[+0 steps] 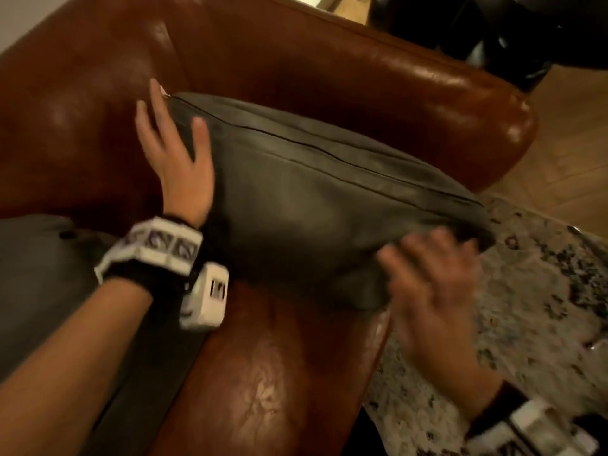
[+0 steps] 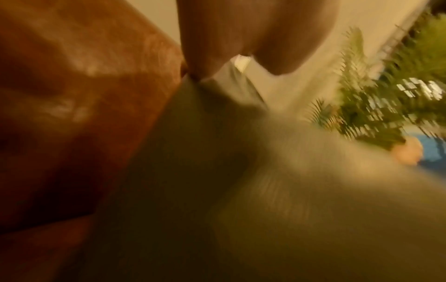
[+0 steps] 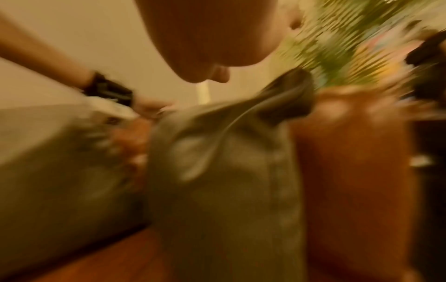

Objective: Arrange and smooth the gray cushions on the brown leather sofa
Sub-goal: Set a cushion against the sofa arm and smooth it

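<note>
A gray cushion stands on edge in the corner of the brown leather sofa, leaning toward the armrest, zip seam on top. My left hand lies flat against its left end, fingers spread and straight. My right hand is blurred by motion, fingers spread, at the cushion's near right corner; contact is unclear. In the left wrist view, fingers meet the cushion beside the sofa back. The right wrist view shows the cushion in heavy blur.
A second gray cushion lies on the seat under my left forearm. A speckled rug and wooden floor lie right of the sofa. Something dark stands behind the armrest. A green plant is beyond.
</note>
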`<action>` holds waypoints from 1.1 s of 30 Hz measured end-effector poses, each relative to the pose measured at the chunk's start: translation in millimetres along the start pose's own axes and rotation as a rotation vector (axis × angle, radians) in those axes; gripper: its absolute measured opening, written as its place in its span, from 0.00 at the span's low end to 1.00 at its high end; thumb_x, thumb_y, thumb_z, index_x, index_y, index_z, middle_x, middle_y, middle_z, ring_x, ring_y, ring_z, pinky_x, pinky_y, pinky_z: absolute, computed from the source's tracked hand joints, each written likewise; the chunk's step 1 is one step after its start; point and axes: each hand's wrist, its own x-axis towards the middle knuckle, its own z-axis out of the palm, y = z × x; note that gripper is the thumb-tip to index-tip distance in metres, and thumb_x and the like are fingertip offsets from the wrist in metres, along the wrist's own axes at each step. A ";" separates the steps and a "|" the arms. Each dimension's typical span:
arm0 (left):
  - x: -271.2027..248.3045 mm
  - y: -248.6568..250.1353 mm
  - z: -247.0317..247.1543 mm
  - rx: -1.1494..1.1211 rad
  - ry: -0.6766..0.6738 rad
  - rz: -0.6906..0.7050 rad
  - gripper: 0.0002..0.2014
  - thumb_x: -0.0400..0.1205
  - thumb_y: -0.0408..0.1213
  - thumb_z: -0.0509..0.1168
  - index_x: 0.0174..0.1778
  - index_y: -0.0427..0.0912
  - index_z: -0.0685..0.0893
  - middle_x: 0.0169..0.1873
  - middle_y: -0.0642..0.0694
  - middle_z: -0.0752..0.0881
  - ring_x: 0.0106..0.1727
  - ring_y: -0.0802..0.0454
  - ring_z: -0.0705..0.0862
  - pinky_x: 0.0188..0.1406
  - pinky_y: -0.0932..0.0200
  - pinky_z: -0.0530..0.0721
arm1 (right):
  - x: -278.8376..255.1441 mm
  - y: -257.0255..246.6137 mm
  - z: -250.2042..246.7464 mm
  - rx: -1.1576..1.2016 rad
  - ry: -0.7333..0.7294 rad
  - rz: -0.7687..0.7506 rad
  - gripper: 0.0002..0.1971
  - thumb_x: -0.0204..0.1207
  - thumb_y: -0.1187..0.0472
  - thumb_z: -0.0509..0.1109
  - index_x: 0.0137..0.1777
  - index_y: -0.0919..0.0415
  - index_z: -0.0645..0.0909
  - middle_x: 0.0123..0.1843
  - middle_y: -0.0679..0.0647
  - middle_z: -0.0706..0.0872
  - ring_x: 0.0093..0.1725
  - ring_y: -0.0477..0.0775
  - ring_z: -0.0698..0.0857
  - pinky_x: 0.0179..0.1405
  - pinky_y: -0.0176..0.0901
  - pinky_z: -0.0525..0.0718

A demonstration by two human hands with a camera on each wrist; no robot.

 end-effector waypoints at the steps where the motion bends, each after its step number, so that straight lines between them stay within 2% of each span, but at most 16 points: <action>1: -27.7 -7.7 -2.5 0.054 -0.021 0.134 0.33 0.86 0.52 0.52 0.83 0.44 0.49 0.82 0.32 0.47 0.84 0.37 0.45 0.81 0.43 0.43 | -25.8 -19.5 10.1 -0.023 -0.139 -0.225 0.31 0.76 0.64 0.62 0.80 0.53 0.62 0.78 0.58 0.65 0.84 0.61 0.52 0.80 0.72 0.48; 3: -83.9 -33.1 -5.4 0.216 -0.180 0.521 0.39 0.81 0.61 0.55 0.83 0.52 0.45 0.83 0.36 0.39 0.83 0.38 0.38 0.78 0.37 0.33 | -68.5 -39.4 39.4 -0.192 -0.373 -0.625 0.35 0.74 0.58 0.59 0.83 0.49 0.56 0.84 0.57 0.55 0.85 0.62 0.44 0.78 0.75 0.40; 4: -107.1 -50.2 -4.0 0.293 -0.262 0.720 0.42 0.77 0.65 0.57 0.82 0.58 0.44 0.83 0.40 0.36 0.83 0.38 0.36 0.77 0.33 0.32 | -75.9 -38.4 56.2 -0.273 -0.476 -0.732 0.38 0.72 0.56 0.60 0.83 0.48 0.53 0.86 0.56 0.48 0.85 0.63 0.41 0.76 0.78 0.37; 6: -134.0 -83.0 6.5 0.481 -0.374 0.933 0.50 0.69 0.66 0.66 0.81 0.64 0.42 0.83 0.45 0.34 0.83 0.38 0.35 0.72 0.24 0.34 | -63.5 -22.8 91.9 -0.388 -0.584 -0.755 0.47 0.66 0.45 0.71 0.84 0.46 0.50 0.87 0.54 0.41 0.84 0.60 0.39 0.74 0.76 0.34; 9: -115.7 -90.2 42.9 0.670 -0.435 0.870 0.65 0.53 0.58 0.80 0.81 0.65 0.45 0.82 0.40 0.36 0.82 0.36 0.32 0.65 0.13 0.38 | -8.0 16.5 125.5 -0.466 -0.670 -0.738 0.62 0.51 0.31 0.77 0.83 0.44 0.47 0.86 0.45 0.47 0.84 0.54 0.48 0.71 0.66 0.43; 12: -77.3 -65.0 70.0 0.753 -0.461 0.839 0.60 0.44 0.57 0.83 0.73 0.57 0.62 0.75 0.31 0.54 0.75 0.26 0.52 0.45 0.06 0.56 | 21.5 43.3 138.4 -0.493 -0.611 -0.772 0.59 0.57 0.28 0.72 0.83 0.44 0.44 0.85 0.44 0.46 0.83 0.55 0.47 0.68 0.64 0.44; 13: -73.5 -62.0 73.8 0.747 -0.446 0.844 0.61 0.44 0.57 0.83 0.74 0.56 0.62 0.75 0.32 0.53 0.74 0.25 0.52 0.43 0.06 0.57 | 25.3 46.1 140.7 -0.484 -0.601 -0.813 0.58 0.59 0.27 0.71 0.84 0.45 0.44 0.85 0.45 0.45 0.83 0.57 0.43 0.67 0.63 0.44; 16: -81.5 -76.0 74.2 0.696 -0.364 0.879 0.70 0.49 0.58 0.81 0.81 0.62 0.41 0.80 0.37 0.38 0.80 0.32 0.28 0.48 0.09 0.51 | 20.6 48.6 148.0 -0.477 -0.572 -0.841 0.57 0.61 0.27 0.69 0.84 0.45 0.43 0.85 0.45 0.42 0.82 0.56 0.39 0.67 0.61 0.45; 19: -81.4 -79.5 75.0 0.672 -0.355 0.875 0.73 0.50 0.58 0.81 0.79 0.62 0.32 0.81 0.42 0.30 0.79 0.37 0.24 0.48 0.08 0.52 | 23.8 47.8 150.7 -0.481 -0.593 -0.820 0.57 0.60 0.26 0.68 0.84 0.44 0.43 0.85 0.45 0.45 0.83 0.56 0.42 0.66 0.59 0.52; 21: -82.4 -75.8 74.2 0.691 -0.375 0.844 0.72 0.51 0.59 0.80 0.79 0.63 0.33 0.80 0.42 0.30 0.78 0.37 0.23 0.49 0.09 0.51 | 22.4 47.5 148.9 -0.445 -0.587 -0.808 0.55 0.61 0.26 0.69 0.84 0.42 0.46 0.85 0.46 0.45 0.83 0.52 0.48 0.68 0.59 0.49; 24: -84.2 -74.0 71.7 0.716 -0.429 0.824 0.62 0.52 0.59 0.80 0.79 0.62 0.51 0.79 0.42 0.26 0.78 0.37 0.22 0.52 0.10 0.47 | 16.4 45.2 146.9 -0.371 -0.508 -0.788 0.46 0.70 0.29 0.63 0.84 0.43 0.49 0.85 0.47 0.47 0.84 0.53 0.47 0.72 0.61 0.43; 27: -90.5 -73.9 66.9 0.716 -0.468 0.804 0.61 0.50 0.58 0.81 0.78 0.60 0.54 0.80 0.41 0.26 0.78 0.37 0.23 0.54 0.10 0.46 | -21.1 20.7 130.8 -0.081 -0.429 -0.549 0.31 0.82 0.40 0.57 0.83 0.49 0.58 0.85 0.47 0.54 0.85 0.51 0.46 0.80 0.60 0.40; 29: -95.9 -76.0 62.3 0.722 -0.474 0.808 0.61 0.50 0.58 0.81 0.77 0.59 0.56 0.80 0.41 0.28 0.79 0.37 0.24 0.56 0.09 0.46 | -75.1 9.7 114.9 0.241 -0.410 -0.309 0.20 0.86 0.48 0.53 0.76 0.50 0.68 0.80 0.49 0.66 0.83 0.53 0.60 0.82 0.59 0.54; 31: -98.7 -77.3 57.5 0.729 -0.493 0.820 0.61 0.51 0.61 0.80 0.78 0.59 0.54 0.79 0.42 0.25 0.79 0.36 0.25 0.56 0.09 0.47 | -117.3 8.1 93.2 0.484 -0.382 0.151 0.13 0.87 0.48 0.50 0.63 0.44 0.74 0.68 0.46 0.74 0.71 0.44 0.72 0.70 0.60 0.74; 32: -99.5 -77.3 55.6 0.727 -0.506 0.820 0.60 0.51 0.63 0.79 0.78 0.58 0.54 0.79 0.41 0.25 0.79 0.35 0.25 0.56 0.09 0.47 | -127.0 13.9 91.3 0.526 -0.335 0.460 0.12 0.87 0.47 0.49 0.60 0.41 0.73 0.64 0.45 0.75 0.66 0.40 0.74 0.64 0.60 0.78; 33: -99.7 -76.5 55.0 0.726 -0.518 0.818 0.60 0.52 0.64 0.78 0.78 0.57 0.55 0.79 0.41 0.25 0.79 0.35 0.25 0.56 0.08 0.48 | -122.1 17.8 91.3 0.537 -0.251 0.751 0.13 0.87 0.48 0.49 0.62 0.43 0.73 0.64 0.46 0.75 0.63 0.40 0.75 0.65 0.59 0.78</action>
